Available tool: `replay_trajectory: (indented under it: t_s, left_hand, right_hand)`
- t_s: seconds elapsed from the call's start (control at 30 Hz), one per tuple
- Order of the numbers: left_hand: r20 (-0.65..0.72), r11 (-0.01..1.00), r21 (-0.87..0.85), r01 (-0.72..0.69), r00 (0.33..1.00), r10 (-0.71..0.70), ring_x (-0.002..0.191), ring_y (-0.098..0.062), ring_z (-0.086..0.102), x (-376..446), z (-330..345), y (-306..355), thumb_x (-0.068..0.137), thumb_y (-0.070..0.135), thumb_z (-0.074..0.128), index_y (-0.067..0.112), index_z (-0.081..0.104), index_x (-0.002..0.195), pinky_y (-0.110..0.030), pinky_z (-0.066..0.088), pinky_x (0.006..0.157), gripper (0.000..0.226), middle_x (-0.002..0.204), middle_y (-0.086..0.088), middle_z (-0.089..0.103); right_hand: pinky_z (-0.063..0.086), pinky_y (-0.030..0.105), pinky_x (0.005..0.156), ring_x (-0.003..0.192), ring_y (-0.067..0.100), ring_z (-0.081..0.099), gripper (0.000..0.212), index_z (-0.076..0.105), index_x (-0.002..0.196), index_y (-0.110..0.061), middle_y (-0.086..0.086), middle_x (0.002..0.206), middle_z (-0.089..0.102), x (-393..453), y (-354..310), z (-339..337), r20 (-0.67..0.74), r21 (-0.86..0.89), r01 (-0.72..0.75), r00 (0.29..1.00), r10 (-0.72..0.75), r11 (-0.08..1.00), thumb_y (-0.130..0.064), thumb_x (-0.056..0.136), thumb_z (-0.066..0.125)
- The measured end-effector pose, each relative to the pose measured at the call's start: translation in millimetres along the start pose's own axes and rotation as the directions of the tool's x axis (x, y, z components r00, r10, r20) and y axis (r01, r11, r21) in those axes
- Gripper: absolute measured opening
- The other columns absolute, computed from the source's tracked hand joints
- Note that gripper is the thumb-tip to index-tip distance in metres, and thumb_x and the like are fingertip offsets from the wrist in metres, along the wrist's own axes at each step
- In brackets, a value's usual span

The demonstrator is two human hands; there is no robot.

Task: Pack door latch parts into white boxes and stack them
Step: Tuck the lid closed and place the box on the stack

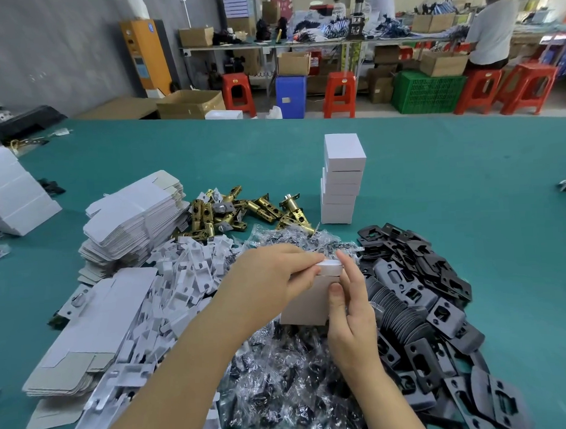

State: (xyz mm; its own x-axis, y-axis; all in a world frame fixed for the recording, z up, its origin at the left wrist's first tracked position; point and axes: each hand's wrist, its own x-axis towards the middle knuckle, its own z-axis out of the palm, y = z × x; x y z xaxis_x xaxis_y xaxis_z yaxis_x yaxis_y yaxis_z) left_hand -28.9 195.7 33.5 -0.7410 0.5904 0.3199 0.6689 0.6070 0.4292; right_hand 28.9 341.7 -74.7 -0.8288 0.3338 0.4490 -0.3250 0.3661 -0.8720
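Both hands hold a small white box above the pile of plastic screw bags. My left hand grips its top from the left, fingers curled over the end flap. My right hand holds the right side, thumb on the front face and fingers straight along the flap. A stack of several closed white boxes stands behind on the green table. Brass latch bolts lie left of the stack. Black strike plates are heaped on the right.
Flat unfolded box blanks are stacked at the left, more blanks lie nearer. White plastic inserts are piled between them and the bags. Beyond the table stand red stools, crates and a seated person.
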Motion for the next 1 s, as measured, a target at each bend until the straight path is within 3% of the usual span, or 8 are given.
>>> replay_trajectory:
  t_s: [0.07,0.17,0.23,0.33,0.4,0.57,0.73,1.0]
  left_hand:
    - [-0.005,1.0,0.012,-0.006,1.0,0.006,0.096,-0.013,0.068,0.1,0.4,0.8,0.101,0.027,0.062,0.024,0.073,0.127,-0.038,0.057,0.079,0.028,0.114,0.006,0.074]
    - [-0.001,1.0,0.008,-0.003,1.0,0.003,0.097,-0.014,0.068,0.3,0.5,0.5,0.101,0.025,0.061,0.023,0.072,0.128,-0.039,0.057,0.08,0.029,0.114,0.005,0.074]
    - [0.018,1.0,0.019,-0.012,1.0,0.011,0.098,-0.013,0.067,0.6,0.8,-0.4,0.102,0.026,0.06,0.025,0.071,0.13,-0.039,0.057,0.081,0.03,0.115,0.006,0.073]
    - [0.055,0.999,0.023,-0.039,0.998,0.038,0.104,-0.009,0.065,0.1,0.0,-3.5,0.103,0.029,0.056,0.028,0.067,0.133,-0.038,0.056,0.085,0.032,0.12,0.009,0.071]
    - [0.07,0.998,0.015,-0.056,0.996,0.055,0.113,-0.006,0.062,-1.9,-0.6,-6.8,0.104,0.032,0.054,0.031,0.065,0.136,-0.037,0.054,0.092,0.033,0.126,0.013,0.068]
    - [0.075,0.999,-0.019,-0.036,0.996,0.037,0.134,0.001,0.048,-9.3,1.5,-14.5,0.103,0.041,0.053,0.041,0.055,0.142,-0.032,0.045,0.111,0.039,0.146,0.014,0.055]
    - [0.081,0.995,0.072,-0.064,0.995,0.058,0.136,-0.008,0.05,-11.3,2.5,-14.7,0.104,0.042,0.049,0.041,0.052,0.146,-0.036,0.05,0.106,0.041,0.153,0.01,0.05]
    - [0.055,0.99,0.112,-0.085,0.995,0.079,0.133,-0.013,0.054,-18.1,16.3,-14.5,0.106,0.04,0.045,0.033,0.046,0.152,-0.036,0.055,0.098,0.046,0.157,0.008,0.044]
  right_hand:
    - [0.057,0.051,0.09,0.116,0.022,0.066,0.05,0.029,0.144,-0.07,-0.001,0.14,0.063,0.2,1.3,0.7,0.001,-0.009,-0.013,1.0,0.013,1.0,-0.04,0.105,0.038]
    - [0.058,0.053,0.085,0.108,0.026,0.069,0.054,0.025,0.143,-0.072,0.002,0.135,0.067,0.7,0.6,1.2,0.01,-0.023,0.001,1.0,-0.001,1.0,-0.036,0.105,0.038]
    - [0.056,0.048,0.096,0.115,0.033,0.065,0.051,0.025,0.145,-0.071,0.001,0.139,0.065,1.3,0.5,1.8,0.012,-0.02,0.002,1.0,-0.001,1.0,-0.042,0.104,0.037]
    - [0.044,0.021,0.109,0.135,0.004,0.052,0.051,0.031,0.145,-0.067,-0.029,0.15,0.046,1.6,-2.5,1.3,0.001,-0.021,0.041,0.999,-0.041,0.999,-0.037,0.105,0.036]
    - [0.04,0.013,0.108,0.136,-0.005,0.047,0.051,0.039,0.142,-0.06,-0.035,0.149,0.042,1.5,-3.3,0.4,0.002,-0.017,0.038,0.999,-0.038,0.999,-0.025,0.106,0.039]
    - [0.046,0.009,0.091,0.12,-0.001,0.058,0.038,0.048,0.139,-0.044,-0.034,0.136,0.054,0.9,-5.0,0.5,0.007,0.03,-0.009,1.0,0.009,1.0,-0.027,0.106,0.038]
    - [0.045,0.008,0.08,0.098,-0.005,0.062,0.031,0.056,0.129,-0.042,-0.017,0.114,0.068,0.0,-9.5,-0.9,-0.039,0.041,-0.011,0.999,0.013,0.999,-0.029,0.104,0.042]
    - [0.045,0.008,0.074,0.092,-0.001,0.063,0.034,0.056,0.117,-0.047,-0.01,0.106,0.067,-0.7,-9.1,-3.8,-0.058,0.024,0.003,0.998,-0.002,1.0,-0.019,0.101,0.047]
